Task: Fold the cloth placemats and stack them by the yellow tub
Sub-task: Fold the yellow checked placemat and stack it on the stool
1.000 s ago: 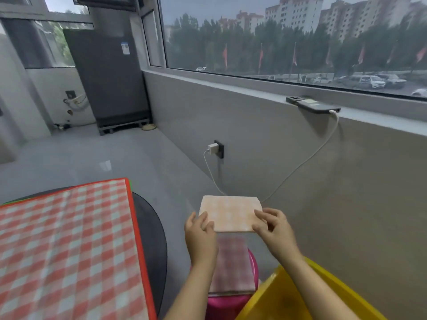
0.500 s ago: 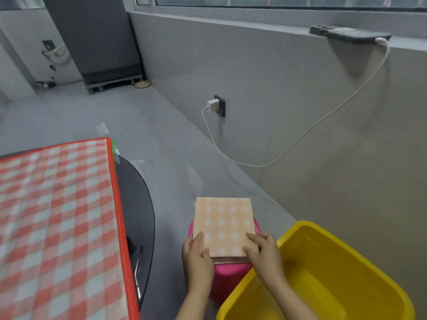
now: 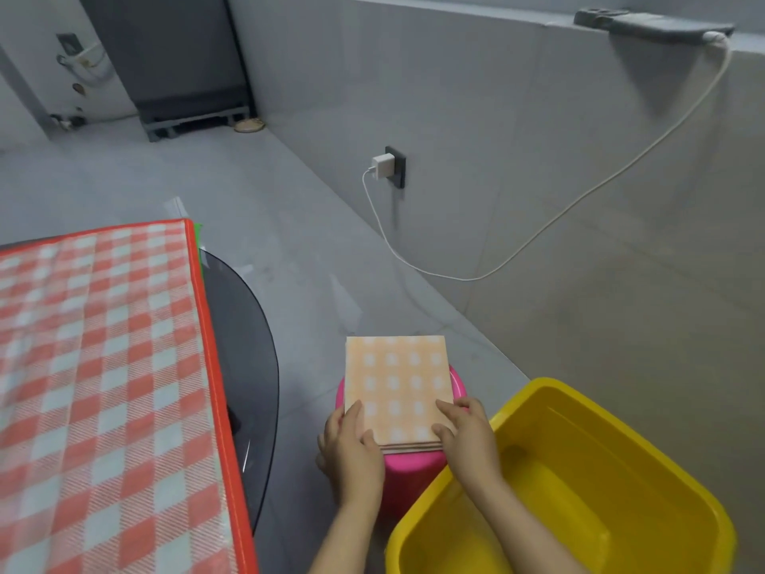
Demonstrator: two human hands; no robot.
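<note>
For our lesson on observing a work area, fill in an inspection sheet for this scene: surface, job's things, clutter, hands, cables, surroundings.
Surface: pink stool on the grey floor carries the stack; dark round table to the left under a red checked cloth.
Job's things: folded orange checked placemat lies on top of the stack; edges of more folded mats show beneath it. Yellow tub stands right beside the stool.
Clutter: nothing seen.
Hands: left hand and right hand rest on the stack's near corners, fingers on top.
Cables: white cable sags from the wall charger up to a phone on the ledge.
Surroundings: grey walls, dark cabinet in the far corner.
</note>
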